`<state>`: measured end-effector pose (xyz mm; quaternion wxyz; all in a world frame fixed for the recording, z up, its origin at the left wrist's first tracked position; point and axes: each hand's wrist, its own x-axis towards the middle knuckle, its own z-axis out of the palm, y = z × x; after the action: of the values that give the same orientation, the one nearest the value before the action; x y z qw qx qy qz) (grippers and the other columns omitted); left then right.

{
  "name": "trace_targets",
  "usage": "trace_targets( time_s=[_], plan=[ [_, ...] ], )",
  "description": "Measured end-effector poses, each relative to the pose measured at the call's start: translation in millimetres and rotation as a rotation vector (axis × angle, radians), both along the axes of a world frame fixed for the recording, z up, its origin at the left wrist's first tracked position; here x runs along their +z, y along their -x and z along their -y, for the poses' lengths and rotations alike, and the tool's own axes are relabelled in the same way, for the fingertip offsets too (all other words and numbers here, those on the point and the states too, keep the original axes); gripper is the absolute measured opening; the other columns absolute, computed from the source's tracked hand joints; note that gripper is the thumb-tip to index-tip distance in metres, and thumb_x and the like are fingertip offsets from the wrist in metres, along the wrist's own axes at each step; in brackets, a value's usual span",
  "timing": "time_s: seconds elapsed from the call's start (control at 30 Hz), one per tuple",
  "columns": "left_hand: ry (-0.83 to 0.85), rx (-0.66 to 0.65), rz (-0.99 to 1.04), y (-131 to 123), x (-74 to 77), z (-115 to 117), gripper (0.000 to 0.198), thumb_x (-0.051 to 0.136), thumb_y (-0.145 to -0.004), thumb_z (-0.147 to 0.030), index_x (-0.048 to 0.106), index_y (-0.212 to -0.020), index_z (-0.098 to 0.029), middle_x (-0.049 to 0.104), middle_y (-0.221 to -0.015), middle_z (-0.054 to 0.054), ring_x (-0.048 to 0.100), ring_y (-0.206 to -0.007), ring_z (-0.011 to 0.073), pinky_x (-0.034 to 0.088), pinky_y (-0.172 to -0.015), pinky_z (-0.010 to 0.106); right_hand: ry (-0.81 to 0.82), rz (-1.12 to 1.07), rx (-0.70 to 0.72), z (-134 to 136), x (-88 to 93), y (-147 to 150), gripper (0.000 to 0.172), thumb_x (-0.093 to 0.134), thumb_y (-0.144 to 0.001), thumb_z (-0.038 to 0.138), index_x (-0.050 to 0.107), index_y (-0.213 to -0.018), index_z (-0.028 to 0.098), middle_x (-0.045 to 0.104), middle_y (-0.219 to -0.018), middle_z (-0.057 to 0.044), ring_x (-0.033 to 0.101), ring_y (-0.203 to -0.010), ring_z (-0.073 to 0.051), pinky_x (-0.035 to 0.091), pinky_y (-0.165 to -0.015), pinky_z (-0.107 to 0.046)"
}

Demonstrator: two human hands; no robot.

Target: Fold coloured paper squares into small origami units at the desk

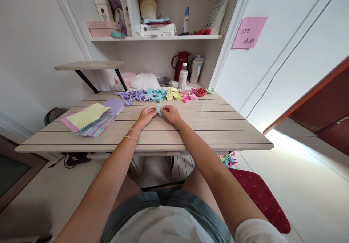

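A small folded piece of light blue paper [158, 110] is held between my two hands above the middle of the table. My left hand [147, 115] pinches it from the left, fingers closed. From the other side, my right hand [170, 113] grips its right edge with thumb and fingertips. Part of the paper is hidden by the fingers. Just beyond my hands lies a row of folded paper pieces: purple ones [136, 95], blue ones [156, 95], yellow ones [173, 94], pink ones [192, 95] and a red one [200, 92].
A stack of coloured paper sheets [95, 121] lies at the left on the slatted table [218, 126]. Behind the row stand a clear bottle [183, 76], a dark red jug [180, 64] and a tumbler [196, 69]. A small raised shelf [89, 65] stands at back left.
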<state>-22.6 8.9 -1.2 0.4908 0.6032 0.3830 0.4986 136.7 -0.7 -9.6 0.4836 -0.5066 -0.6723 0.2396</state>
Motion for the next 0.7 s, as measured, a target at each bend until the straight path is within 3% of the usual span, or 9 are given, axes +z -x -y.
trace_targets(
  time_s=[0.23, 0.37, 0.53, 0.7],
  plan=[
    [-0.007, 0.021, 0.059, 1.4, -0.8, 0.6, 0.033, 0.076, -0.06, -0.029, 0.062, -0.085, -0.012, 0.066, -0.08, 0.005, 0.062, -0.067, 0.0125, 0.054, -0.071, 0.031, 0.037, -0.022, 0.059, 6.4, 6.4, 2.8, 0.021, 0.053, -0.078, 0.03, 0.067, -0.087, 0.017, 0.067, -0.082, -0.002, 0.058, -0.07, -0.013, 0.048, -0.067, -0.024],
    [-0.004, 0.029, 0.114, 2.3, -3.2, -1.8, 0.029, 0.077, -0.059, -0.026, 0.057, -0.077, -0.013, 0.065, -0.076, 0.002, 0.063, -0.067, 0.0105, 0.054, -0.073, 0.03, 0.033, -0.076, 0.055, 6.8, 5.1, 2.5, 0.037, 0.065, -0.07, 0.035, 0.063, -0.103, 0.017, 0.066, -0.095, -0.006, 0.058, -0.071, -0.012, 0.05, -0.065, -0.025],
    [0.013, 0.015, 0.106, 1.5, -4.8, -3.2, 0.034, 0.078, -0.057, -0.029, 0.054, -0.076, -0.014, 0.064, -0.067, 0.001, 0.062, -0.062, 0.0116, 0.055, -0.066, 0.03, 0.095, -0.112, 0.115, 5.1, 0.4, 4.0, 0.029, 0.061, -0.075, 0.038, 0.066, -0.092, 0.014, 0.067, -0.077, -0.004, 0.059, -0.064, -0.012, 0.049, -0.058, -0.022],
    [0.008, 0.05, 0.122, 2.1, -3.3, -3.0, 0.038, 0.079, -0.056, -0.03, 0.052, -0.079, -0.014, 0.063, -0.065, 0.0, 0.061, -0.057, 0.0105, 0.054, -0.065, 0.03, 0.048, -0.082, 0.064, 7.7, 5.7, 4.7, 0.028, 0.061, -0.075, 0.04, 0.065, -0.088, 0.015, 0.065, -0.066, -0.001, 0.057, -0.058, -0.011, 0.047, -0.055, -0.022]
  ],
)
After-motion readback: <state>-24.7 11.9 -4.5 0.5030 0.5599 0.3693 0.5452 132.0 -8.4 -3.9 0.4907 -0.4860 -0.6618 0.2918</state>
